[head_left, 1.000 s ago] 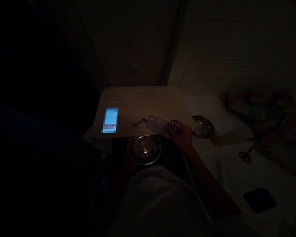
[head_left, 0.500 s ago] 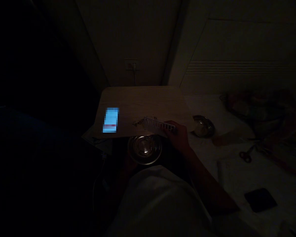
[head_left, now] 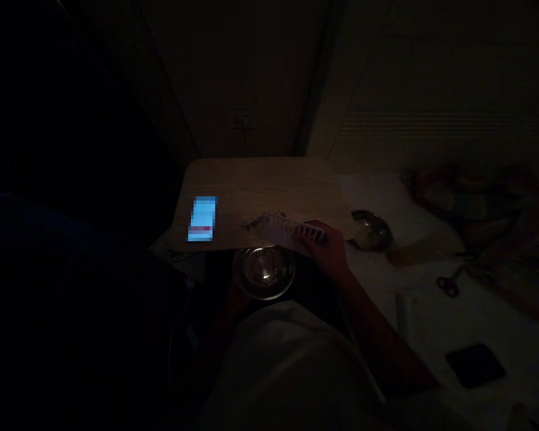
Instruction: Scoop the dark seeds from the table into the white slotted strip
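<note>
In very dim light, my right hand [head_left: 327,250] is closed on a white slotted plastic piece [head_left: 287,230], a flat strip with a row of openings along its upper edge. It rests on or just above the small wooden table [head_left: 260,179] at the near edge. Dark crumbs [head_left: 251,225] lie scattered beside its left end. Below that edge a shiny metal bowl [head_left: 264,272] has small bits inside. My left hand [head_left: 239,294], mostly lost in shadow, grips the bowl's lower left rim.
A lit, blurred phone [head_left: 202,219] lies on the table's left side. To the right are a second metal bowl [head_left: 379,233], red-handled scissors [head_left: 447,286], a dark square item [head_left: 476,365] and colourful cloth [head_left: 467,191]. A plug sits in the wall socket [head_left: 241,118].
My right hand and the white slotted piece have shifted slightly to the right. The bowl in my left hand stays in about the same place.
</note>
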`<state>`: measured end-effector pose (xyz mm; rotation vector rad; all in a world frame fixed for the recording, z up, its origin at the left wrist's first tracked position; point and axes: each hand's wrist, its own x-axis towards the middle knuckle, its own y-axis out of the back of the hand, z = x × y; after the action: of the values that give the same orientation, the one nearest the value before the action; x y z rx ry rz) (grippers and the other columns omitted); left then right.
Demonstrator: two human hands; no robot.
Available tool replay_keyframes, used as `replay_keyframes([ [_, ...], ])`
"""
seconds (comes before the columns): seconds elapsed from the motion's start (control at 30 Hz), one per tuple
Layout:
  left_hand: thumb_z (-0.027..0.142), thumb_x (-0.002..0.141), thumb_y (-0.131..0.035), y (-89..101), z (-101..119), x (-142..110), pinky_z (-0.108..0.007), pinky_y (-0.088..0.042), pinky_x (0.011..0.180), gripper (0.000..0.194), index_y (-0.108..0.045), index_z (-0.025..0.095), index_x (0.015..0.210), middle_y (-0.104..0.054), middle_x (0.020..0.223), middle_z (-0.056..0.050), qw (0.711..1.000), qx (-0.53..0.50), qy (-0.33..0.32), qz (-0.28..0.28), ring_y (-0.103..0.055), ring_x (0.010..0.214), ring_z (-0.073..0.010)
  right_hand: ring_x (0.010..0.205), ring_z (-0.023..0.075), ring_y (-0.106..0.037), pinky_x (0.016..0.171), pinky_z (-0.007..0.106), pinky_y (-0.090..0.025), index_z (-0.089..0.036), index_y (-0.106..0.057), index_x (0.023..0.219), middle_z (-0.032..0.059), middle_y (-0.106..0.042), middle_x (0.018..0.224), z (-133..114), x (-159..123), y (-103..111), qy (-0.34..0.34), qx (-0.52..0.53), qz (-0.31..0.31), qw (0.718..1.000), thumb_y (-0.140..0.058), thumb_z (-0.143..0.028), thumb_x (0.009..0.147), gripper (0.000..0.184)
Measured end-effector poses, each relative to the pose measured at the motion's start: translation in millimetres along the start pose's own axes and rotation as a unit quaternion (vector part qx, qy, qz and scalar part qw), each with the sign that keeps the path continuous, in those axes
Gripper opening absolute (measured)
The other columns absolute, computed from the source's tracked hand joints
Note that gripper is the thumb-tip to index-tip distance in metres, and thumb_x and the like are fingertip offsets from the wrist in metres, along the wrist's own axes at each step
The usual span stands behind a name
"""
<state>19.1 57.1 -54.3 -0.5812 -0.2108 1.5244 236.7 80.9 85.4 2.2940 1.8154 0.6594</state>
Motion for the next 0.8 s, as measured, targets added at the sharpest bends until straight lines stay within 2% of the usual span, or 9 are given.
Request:
replay_keyframes([
  [0.07,0.040,0.067,-0.073,0.6,-1.0,0.9,-0.036,-0.030,0.109,0.055,-0.061,0.027,0.119,-0.053,0.132,-0.001,0.999,0.008,-0.031,-0.007,-0.036,0.131,-0.0271,0.065,0.0148,-0.060,0.059,0.024,-0.044,-0.018,-0.067,0.085,0.0015,-0.068,0.076,1.9,1.1,3.1,-0.010,-0.003,0.042,0.999,-0.065,-0.030,0.074,0.016],
  [0.13,0.035,0.064,-0.076,1.6,-1.3,1.0,-0.037,-0.030,0.109,0.060,-0.060,0.027,0.120,-0.054,0.131,-0.001,0.998,0.036,-0.050,-0.001,-0.038,0.129,-0.0278,0.065,0.0148,-0.060,0.059,0.024,-0.045,-0.018,-0.067,0.085,0.0014,-0.067,0.076,3.6,1.1,5.5,-0.017,-0.010,0.058,0.998,-0.065,-0.030,0.074,0.017],
  [0.23,0.027,0.060,-0.079,2.6,0.1,-0.3,-0.039,-0.031,0.108,0.062,-0.061,0.026,0.119,-0.057,0.127,-0.003,0.992,0.111,-0.057,-0.010,-0.042,0.126,-0.0292,0.065,0.0153,-0.061,0.059,0.024,-0.045,-0.018,-0.067,0.084,0.0016,-0.068,0.075,4.9,-1.4,6.4,-0.009,-0.011,0.026,1.000,-0.065,-0.031,0.073,0.017],
  [0.33,0.023,0.060,-0.079,0.5,4.7,-3.1,-0.038,-0.029,0.109,0.069,-0.056,0.029,0.125,-0.053,0.131,-0.001,0.984,0.156,-0.087,-0.021,-0.040,0.128,-0.0279,0.064,0.0152,-0.061,0.057,0.024,-0.045,-0.018,-0.067,0.084,0.0017,-0.068,0.075,4.1,-4.7,3.8,-0.004,-0.012,-0.010,1.000,-0.065,-0.031,0.074,0.017],
  [0.53,0.029,0.062,-0.078,-7.1,13.3,-5.4,-0.040,-0.028,0.109,0.058,-0.061,0.023,0.118,-0.056,0.128,-0.004,0.991,0.122,-0.058,-0.011,-0.040,0.127,-0.0294,0.064,0.0153,-0.061,0.058,0.024,-0.046,-0.018,-0.068,0.083,0.0015,-0.069,0.074,1.5,-7.3,-0.6,0.007,-0.026,-0.025,0.999,-0.064,-0.029,0.074,0.015],
  [0.67,0.032,0.062,-0.078,-0.4,1.3,-1.8,-0.038,-0.030,0.108,0.057,-0.062,0.025,0.116,-0.056,0.129,-0.003,0.995,0.094,-0.043,-0.009,-0.041,0.127,-0.0283,0.062,0.0149,-0.060,0.056,0.024,-0.045,-0.018,-0.068,0.083,0.0012,-0.068,0.073,3.3,-7.0,0.8,-0.005,-0.007,-0.016,1.000,-0.065,-0.032,0.073,0.017],
  [0.73,0.046,0.070,-0.069,5.0,-6.8,0.1,-0.040,-0.032,0.107,0.050,-0.062,0.026,0.116,-0.057,0.127,-0.002,0.999,0.036,-0.033,-0.008,-0.041,0.127,-0.0278,0.063,0.0147,-0.060,0.057,0.024,-0.045,-0.018,-0.067,0.084,0.0013,-0.068,0.074,4.1,-6.4,2.5,-0.010,-0.008,0.013,1.000,-0.066,-0.032,0.073,0.018],
  [0.8,0.040,0.067,-0.073,8.7,-11.1,1.0,-0.041,-0.030,0.108,0.054,-0.061,0.027,0.118,-0.056,0.129,-0.001,0.999,0.034,-0.030,0.001,-0.039,0.128,-0.0282,0.065,0.0150,-0.061,0.059,0.024,-0.045,-0.018,-0.067,0.084,0.0018,-0.068,0.076,4.0,-5.7,4.3,-0.005,-0.023,0.028,0.999,-0.065,-0.032,0.074,0.018],
])
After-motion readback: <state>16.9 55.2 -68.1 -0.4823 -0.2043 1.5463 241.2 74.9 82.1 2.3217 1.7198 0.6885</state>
